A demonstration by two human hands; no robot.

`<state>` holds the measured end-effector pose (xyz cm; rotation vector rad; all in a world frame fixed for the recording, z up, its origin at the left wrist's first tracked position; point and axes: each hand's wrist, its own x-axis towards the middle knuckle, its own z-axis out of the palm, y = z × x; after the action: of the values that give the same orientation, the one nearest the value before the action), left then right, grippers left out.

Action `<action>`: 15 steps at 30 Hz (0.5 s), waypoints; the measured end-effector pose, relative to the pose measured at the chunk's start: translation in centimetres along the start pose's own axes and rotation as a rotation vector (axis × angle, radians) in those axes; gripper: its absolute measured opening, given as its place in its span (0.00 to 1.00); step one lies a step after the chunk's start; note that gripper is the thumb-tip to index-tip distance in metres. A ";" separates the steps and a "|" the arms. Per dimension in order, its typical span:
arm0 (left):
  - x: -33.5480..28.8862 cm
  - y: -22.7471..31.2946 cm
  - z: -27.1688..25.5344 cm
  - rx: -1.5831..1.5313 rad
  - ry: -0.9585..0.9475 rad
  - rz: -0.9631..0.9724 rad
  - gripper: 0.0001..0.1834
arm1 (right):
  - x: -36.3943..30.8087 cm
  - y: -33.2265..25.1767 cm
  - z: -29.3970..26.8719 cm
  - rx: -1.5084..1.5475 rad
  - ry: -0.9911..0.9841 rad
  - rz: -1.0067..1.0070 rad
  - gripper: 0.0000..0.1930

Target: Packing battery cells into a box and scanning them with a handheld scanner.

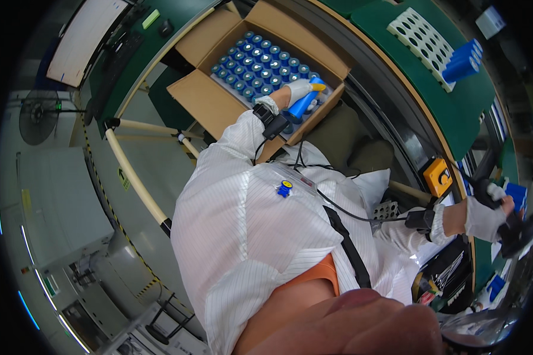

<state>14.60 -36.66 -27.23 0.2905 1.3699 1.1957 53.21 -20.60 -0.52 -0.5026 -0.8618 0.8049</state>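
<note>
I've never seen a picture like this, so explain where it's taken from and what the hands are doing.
There's no robot, just a person at work. A wide camera worn on their head looks down, so straight edges bend. The gloved left hand holds a blue cylinder at an open cardboard box with rows of similar cylinders. The right hand is off to the far side; whether it holds anything is unclear. On the green table sits a pale holed tray, with more blue cylinders at one end.

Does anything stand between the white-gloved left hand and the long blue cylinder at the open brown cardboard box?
Nothing visible: the white-gloved left hand grips the blue cylinder, and no flap of the brown cardboard box comes between them.
</note>
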 end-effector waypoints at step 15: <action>0.7 -7.6 -12.0 -0.932 -0.341 -0.219 0.17 | 0.1 1.2 0.2 -0.290 0.192 0.015 0.07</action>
<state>7.90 -45.00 -36.68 -0.3036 0.4416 1.3883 52.61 -19.80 -1.16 -0.8290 -0.8001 0.6360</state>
